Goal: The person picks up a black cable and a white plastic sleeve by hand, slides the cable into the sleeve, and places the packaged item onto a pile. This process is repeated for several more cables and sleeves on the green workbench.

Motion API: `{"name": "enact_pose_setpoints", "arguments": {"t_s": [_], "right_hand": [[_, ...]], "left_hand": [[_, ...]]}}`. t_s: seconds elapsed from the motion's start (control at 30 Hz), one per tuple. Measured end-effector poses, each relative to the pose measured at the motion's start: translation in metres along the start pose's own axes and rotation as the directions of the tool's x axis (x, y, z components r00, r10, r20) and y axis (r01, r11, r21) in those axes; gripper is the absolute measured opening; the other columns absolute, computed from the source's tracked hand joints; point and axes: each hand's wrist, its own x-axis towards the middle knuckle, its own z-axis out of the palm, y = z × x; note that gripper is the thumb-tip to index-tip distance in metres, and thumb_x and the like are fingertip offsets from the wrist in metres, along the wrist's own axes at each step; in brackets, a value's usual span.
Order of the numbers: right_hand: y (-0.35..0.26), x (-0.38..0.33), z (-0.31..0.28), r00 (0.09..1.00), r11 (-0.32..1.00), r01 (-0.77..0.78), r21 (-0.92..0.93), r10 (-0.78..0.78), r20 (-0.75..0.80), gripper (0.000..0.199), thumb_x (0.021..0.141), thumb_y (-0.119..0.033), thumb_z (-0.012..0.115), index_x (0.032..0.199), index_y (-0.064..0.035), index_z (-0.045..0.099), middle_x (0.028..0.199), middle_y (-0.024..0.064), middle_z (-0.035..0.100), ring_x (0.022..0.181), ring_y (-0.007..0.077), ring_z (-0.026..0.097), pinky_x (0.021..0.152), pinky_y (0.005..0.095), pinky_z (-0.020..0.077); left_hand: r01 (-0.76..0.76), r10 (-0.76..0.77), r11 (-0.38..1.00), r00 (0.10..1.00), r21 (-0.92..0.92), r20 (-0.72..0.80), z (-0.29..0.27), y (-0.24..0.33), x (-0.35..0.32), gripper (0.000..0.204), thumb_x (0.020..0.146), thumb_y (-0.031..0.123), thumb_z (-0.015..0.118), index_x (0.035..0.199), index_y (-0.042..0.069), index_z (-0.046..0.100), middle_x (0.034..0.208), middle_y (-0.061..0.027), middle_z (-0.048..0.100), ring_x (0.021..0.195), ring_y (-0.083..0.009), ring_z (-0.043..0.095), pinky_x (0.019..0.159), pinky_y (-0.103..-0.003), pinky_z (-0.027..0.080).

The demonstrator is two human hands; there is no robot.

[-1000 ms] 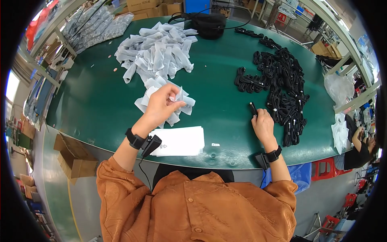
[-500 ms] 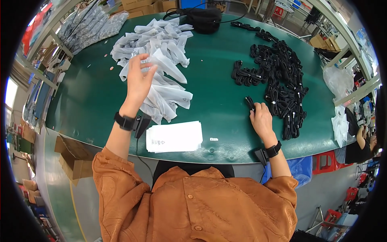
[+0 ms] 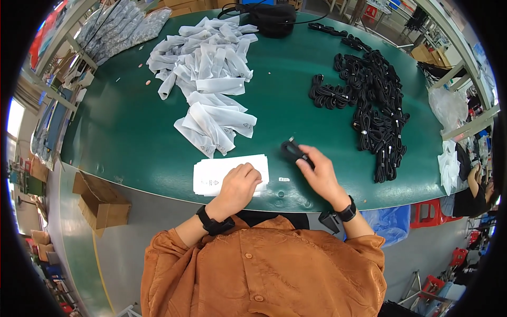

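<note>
My left hand rests on the right part of a stack of flat white printed bags at the table's near edge. Its fingers are curled together at the stack's right edge; whether a bag is pinched in them I cannot make out. My right hand grips a coiled black cable between thumb and fingers, above the table right of the stack. A metal plug end shows at the cable's top. Beyond the stack lies a heap of filled whitish translucent bags. Many bundled black cables are piled on the right.
The green table carries a small white label near the stack. A black bag lies at the far edge. An open cardboard box stands on the floor left. Another person is at the far right.
My left hand has come down from the heap of filled bags to the white stack. My right hand has carried the cable left, away from the pile. A filled bag now lies crosswise on the heap.
</note>
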Motion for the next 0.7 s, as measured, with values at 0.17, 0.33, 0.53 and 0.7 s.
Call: {"name": "enact_pose_setpoints", "arguments": {"t_s": [0.17,0.33,0.53,0.7], "right_hand": [[-0.026,-0.012,0.005,0.987,0.998,0.057,-0.030,-0.052,0.152,0.039,0.086,-0.005,0.070,0.124,-0.0039,0.063,0.091,0.0104,0.063,0.075,0.0258,0.062,0.066,0.0355,0.0502],[-0.030,-0.018,0.003,0.951,0.950,0.240,-0.198,-0.190,0.244,0.042,0.081,-0.003,0.069,0.122,-0.0071,0.064,0.088,0.0093,0.058,0.075,0.0267,0.060,0.068,0.0373,0.0477],[-0.040,-0.014,0.000,0.873,0.790,0.478,-0.384,-0.381,0.304,0.044,0.077,-0.001,0.066,0.120,-0.0095,0.067,0.089,0.0053,0.057,0.078,0.0214,0.058,0.069,0.0324,0.0444],[-0.037,-0.014,0.001,0.865,0.800,0.480,-0.360,-0.365,0.344,0.042,0.080,-0.004,0.064,0.121,-0.0099,0.068,0.092,0.0064,0.056,0.082,0.0222,0.058,0.070,0.0340,0.0458]], "left_hand": [[0.254,-0.246,0.939,0.967,-0.234,0.060,-0.005,0.003,-0.001,0.012,0.086,0.004,0.071,0.093,0.001,0.062,0.084,-0.0089,0.059,0.073,-0.0221,0.058,0.069,-0.031,0.049],[0.382,-0.377,0.826,0.921,-0.415,0.097,-0.006,0.003,-0.003,0.007,0.089,0.001,0.068,0.093,0.000,0.062,0.084,-0.0059,0.059,0.072,-0.0140,0.055,0.068,-0.028,0.047],[0.363,-0.354,0.821,0.929,-0.440,0.106,-0.006,0.001,-0.002,0.007,0.089,0.000,0.067,0.093,0.000,0.061,0.089,-0.0056,0.061,0.076,-0.0129,0.056,0.070,-0.028,0.048],[0.218,-0.217,0.882,0.975,-0.419,0.052,-0.006,0.004,0.000,0.009,0.088,-0.002,0.068,0.092,0.000,0.061,0.093,-0.0066,0.062,0.079,-0.0153,0.059,0.071,-0.028,0.049]]}}
